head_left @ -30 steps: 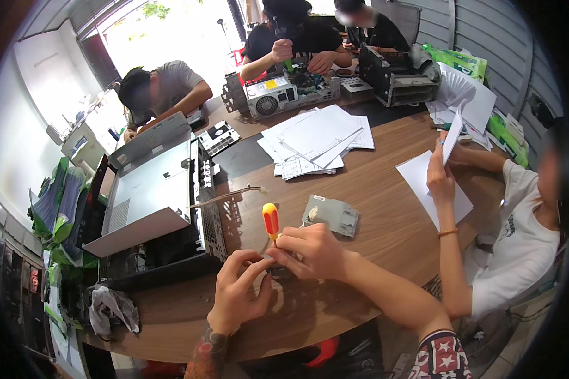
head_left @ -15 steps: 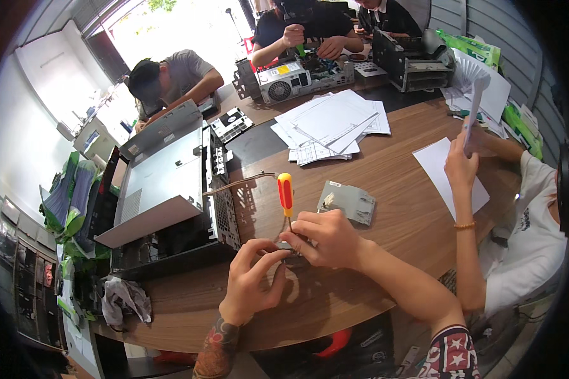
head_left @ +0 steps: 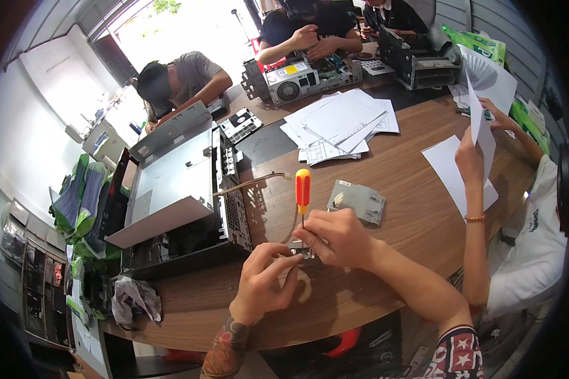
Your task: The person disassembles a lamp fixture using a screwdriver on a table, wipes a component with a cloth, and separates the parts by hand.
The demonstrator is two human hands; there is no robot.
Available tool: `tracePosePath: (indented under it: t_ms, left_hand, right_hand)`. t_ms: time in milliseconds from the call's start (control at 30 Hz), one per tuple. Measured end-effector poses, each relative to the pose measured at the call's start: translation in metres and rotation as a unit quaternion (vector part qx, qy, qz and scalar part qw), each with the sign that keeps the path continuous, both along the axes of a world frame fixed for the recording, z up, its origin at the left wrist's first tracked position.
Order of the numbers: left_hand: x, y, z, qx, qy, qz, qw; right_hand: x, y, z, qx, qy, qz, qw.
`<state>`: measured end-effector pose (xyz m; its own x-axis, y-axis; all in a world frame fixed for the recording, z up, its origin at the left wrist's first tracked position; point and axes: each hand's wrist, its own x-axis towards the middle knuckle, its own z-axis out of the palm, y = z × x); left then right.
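Observation:
A screwdriver with a red and yellow handle stands upright over the wooden table. The thumb and fingers of my right hand close around its thin shaft, below the handle. Under its tip is a small metal part, mostly covered by my fingers. My left hand pinches this part from the left with curled fingers. Just beyond my right hand lies a flat grey drive with a small pale scrap on it.
An opened computer case stands at the left, a thin cable reaching out of it. Papers are piled farther back. On the right a person holds sheets. Across the table, another person works over a second computer chassis.
The whole view has shifted slightly, so things sit farther right. My hands keep their grip around the screwdriver and part. The person across has moved both hands closer together over the chassis.

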<state>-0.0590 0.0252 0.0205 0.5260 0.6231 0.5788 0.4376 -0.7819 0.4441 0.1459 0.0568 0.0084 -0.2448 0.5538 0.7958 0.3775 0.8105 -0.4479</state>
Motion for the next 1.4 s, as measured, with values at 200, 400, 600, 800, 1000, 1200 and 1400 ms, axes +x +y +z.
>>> tracePosePath:
  t_ms: [200,400,600,800,1000,1200,1400]
  left_hand:
    - [0.002,-0.001,0.003,-0.005,0.010,0.016,1.000]
    - [0.003,0.001,-0.002,-0.002,0.003,0.024,1.000]
    - [0.003,0.002,-0.003,0.010,-0.012,0.026,1.000]
    - [0.004,0.004,-0.003,0.016,-0.009,0.029,0.999]
    - [0.004,0.004,0.001,0.021,0.000,0.018,1.000]
    - [0.003,0.003,0.000,0.004,0.000,0.022,1.000]
    - [0.004,0.005,-0.005,0.006,-0.008,0.018,1.000]
  right_hand:
    - [0.004,0.000,0.005,0.006,0.049,0.003,0.999]
    - [0.007,-0.004,0.011,0.003,0.025,-0.011,1.000]
    - [0.006,-0.004,0.016,0.044,0.053,-0.008,0.998]
    - [0.005,0.000,0.009,0.031,0.013,-0.005,0.999]
    - [0.011,-0.002,0.015,0.021,0.018,-0.010,1.000]
    - [0.013,-0.002,0.017,0.025,-0.028,-0.012,0.999]
    - [0.012,0.000,0.012,0.041,-0.042,-0.011,0.998]
